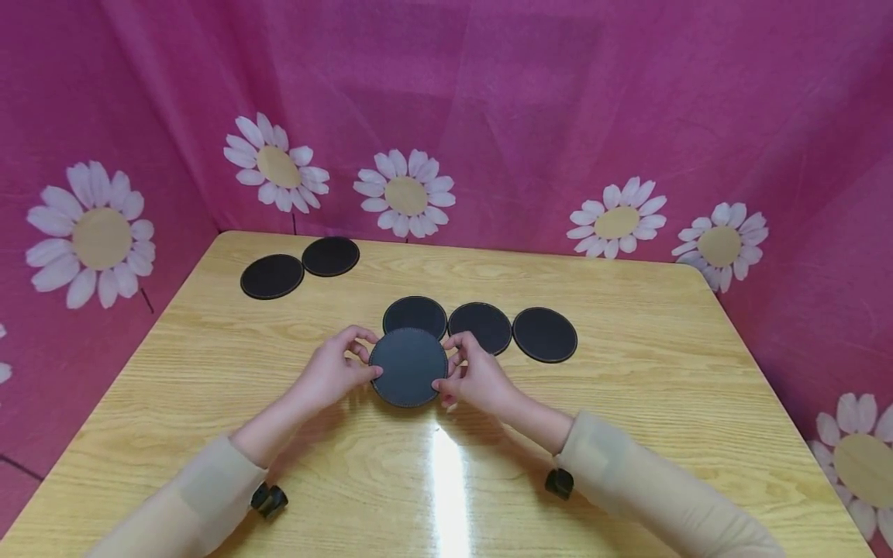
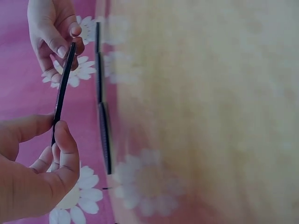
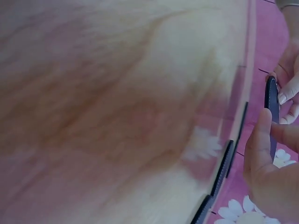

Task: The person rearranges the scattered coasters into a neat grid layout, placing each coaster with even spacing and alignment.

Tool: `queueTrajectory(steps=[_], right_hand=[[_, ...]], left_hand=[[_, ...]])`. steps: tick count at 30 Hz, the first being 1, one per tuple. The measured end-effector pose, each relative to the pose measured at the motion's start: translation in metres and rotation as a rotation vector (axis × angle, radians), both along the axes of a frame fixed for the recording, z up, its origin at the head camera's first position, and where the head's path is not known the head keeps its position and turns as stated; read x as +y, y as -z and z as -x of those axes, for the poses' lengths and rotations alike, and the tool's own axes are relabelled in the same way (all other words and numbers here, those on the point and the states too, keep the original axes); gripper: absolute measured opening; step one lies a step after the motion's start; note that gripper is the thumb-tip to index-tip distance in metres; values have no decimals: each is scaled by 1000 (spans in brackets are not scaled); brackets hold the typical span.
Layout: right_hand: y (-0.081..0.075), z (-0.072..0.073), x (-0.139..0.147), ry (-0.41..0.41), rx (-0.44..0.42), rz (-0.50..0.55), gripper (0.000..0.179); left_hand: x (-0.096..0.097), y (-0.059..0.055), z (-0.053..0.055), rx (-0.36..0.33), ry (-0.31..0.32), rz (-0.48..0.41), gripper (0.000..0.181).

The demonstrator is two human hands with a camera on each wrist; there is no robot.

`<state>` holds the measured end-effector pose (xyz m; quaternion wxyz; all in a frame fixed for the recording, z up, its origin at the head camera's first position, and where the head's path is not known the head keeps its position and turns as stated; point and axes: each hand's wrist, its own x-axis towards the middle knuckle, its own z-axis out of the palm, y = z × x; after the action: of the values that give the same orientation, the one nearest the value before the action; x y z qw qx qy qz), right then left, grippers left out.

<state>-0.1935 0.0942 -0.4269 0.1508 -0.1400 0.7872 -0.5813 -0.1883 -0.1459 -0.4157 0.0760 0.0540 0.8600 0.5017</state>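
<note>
A round black coaster (image 1: pixel 408 368) with a stitched rim is held above the table between both hands. My left hand (image 1: pixel 338 368) pinches its left edge between thumb and fingers. On the opposite edge, my right hand (image 1: pixel 474 376) grips it the same way. The wrist views show the coaster edge-on as a thin dark strip (image 2: pixel 63 91), raised off the tabletop. Just behind it lies a row of three similar coasters: a left one (image 1: pixel 415 312) partly covered by the held coaster in the head view, a middle one (image 1: pixel 481 327) and a right one (image 1: pixel 545 335).
Two more black coasters, one at the far left (image 1: pixel 272 277) and one beside it (image 1: pixel 331 256), lie near the back edge of the wooden table (image 1: pixel 663 434). A pink cloth (image 1: pixel 488 116) with white daisies hangs around the table's back and sides.
</note>
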Motion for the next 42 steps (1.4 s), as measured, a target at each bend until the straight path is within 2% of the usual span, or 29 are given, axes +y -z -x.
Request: queueTrajectory(steps=[5, 12, 19, 26, 30, 36, 42], right_hand=[[8, -3, 0, -34, 12, -65, 60], [15, -1, 0, -81, 70, -172, 59], [16, 4, 0, -119, 229, -361, 56], [16, 9, 0, -144, 326, -476, 54], [14, 11, -2, -143, 337, -509, 54], [11, 13, -3, -150, 302, -531, 52], [9, 14, -4, -170, 295, -579, 52]], left_hand=[[1, 11, -2, 4, 18, 32, 42], [3, 22, -3, 51, 46, 117, 39], [4, 23, 0, 20, 84, 145, 38], [5, 21, 4, -33, 87, 192, 35], [5, 20, 4, -43, 81, 222, 34], [7, 19, 6, -64, 74, 253, 34], [8, 19, 6, -47, 73, 270, 33]])
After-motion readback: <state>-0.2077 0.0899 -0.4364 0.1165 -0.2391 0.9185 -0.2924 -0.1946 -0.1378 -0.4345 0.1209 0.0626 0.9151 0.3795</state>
